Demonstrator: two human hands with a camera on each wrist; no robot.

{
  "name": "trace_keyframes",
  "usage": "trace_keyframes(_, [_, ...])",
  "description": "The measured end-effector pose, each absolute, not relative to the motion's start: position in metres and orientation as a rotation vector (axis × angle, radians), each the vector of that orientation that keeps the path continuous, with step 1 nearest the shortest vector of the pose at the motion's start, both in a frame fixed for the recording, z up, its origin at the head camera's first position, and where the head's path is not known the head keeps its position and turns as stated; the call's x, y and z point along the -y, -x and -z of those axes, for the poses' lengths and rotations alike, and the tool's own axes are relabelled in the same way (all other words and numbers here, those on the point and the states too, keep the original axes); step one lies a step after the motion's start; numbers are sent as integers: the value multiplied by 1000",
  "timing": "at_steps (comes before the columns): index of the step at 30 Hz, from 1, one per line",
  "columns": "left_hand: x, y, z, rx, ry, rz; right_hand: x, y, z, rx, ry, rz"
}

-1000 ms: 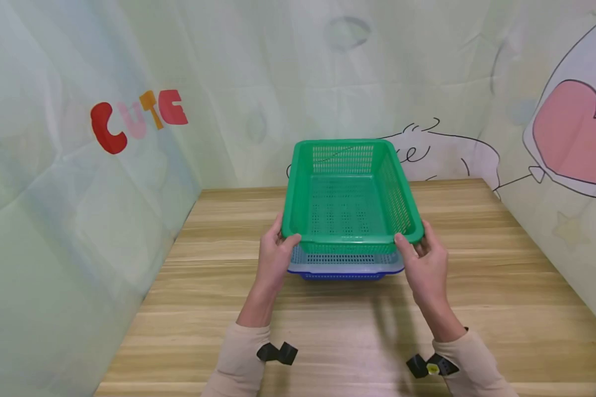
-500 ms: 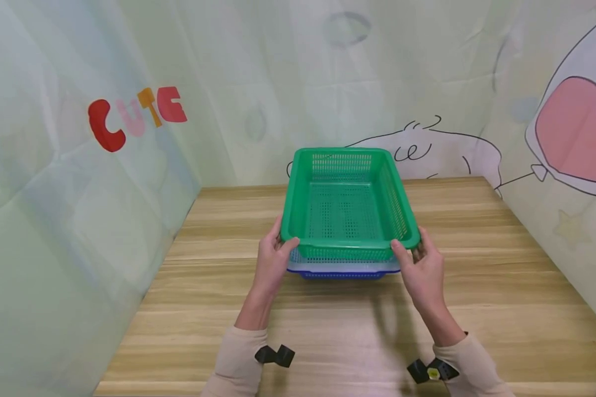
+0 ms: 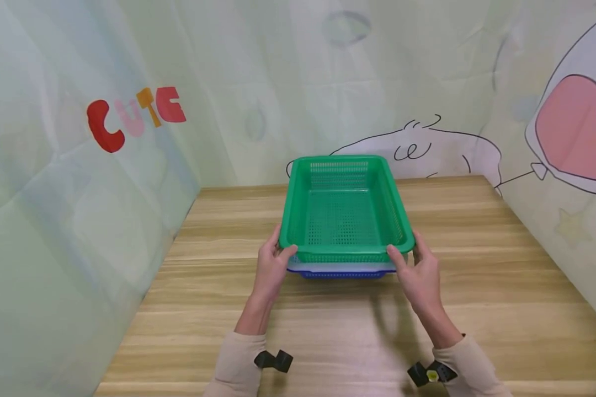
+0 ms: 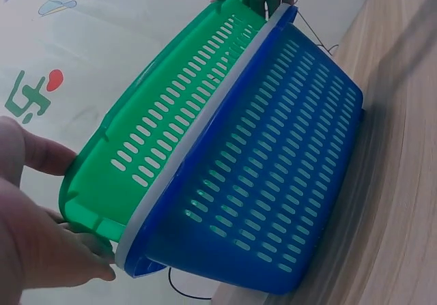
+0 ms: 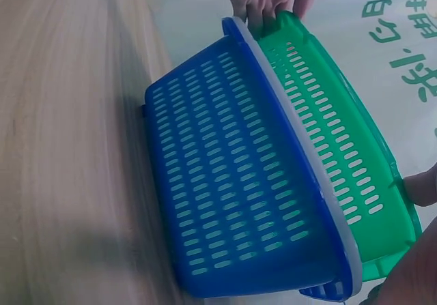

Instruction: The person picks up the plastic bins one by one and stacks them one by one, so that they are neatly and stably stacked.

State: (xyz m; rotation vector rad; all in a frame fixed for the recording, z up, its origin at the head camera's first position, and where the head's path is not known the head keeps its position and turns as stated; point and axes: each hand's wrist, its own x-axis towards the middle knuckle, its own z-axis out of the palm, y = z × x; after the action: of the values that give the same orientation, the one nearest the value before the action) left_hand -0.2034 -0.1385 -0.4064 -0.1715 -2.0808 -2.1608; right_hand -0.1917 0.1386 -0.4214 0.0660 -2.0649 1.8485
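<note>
A green plastic basket (image 3: 345, 253) with slotted walls is partly sunk inside a pale grey-rimmed basket (image 3: 338, 267). That one is nested in a blue basket (image 4: 252, 162), which stands on the wooden table. My left hand (image 3: 272, 267) grips the green basket's near left corner, thumb on the rim and fingers underneath. At the near right corner, my right hand (image 3: 419, 275) holds the same rim in a like way. In both wrist views, the green basket's upper wall shows above the grey rim, its lower part hidden inside.
The wooden table (image 3: 203, 303) reaches to a printed cloth backdrop (image 3: 258, 82) at the back and sides. Black wrist cameras (image 3: 274, 361) are strapped over the beige sleeves (image 3: 238, 364).
Both hands have lowered the green basket, bringing it deeper into the stack. Less of the grey basket shows below its front edge. The blue basket stays put.
</note>
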Motion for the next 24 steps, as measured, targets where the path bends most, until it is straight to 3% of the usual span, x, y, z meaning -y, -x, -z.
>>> trace_keyframes(24, [142, 200, 423, 2141, 65, 2105, -138, 189, 433, 2122, -72, -1777])
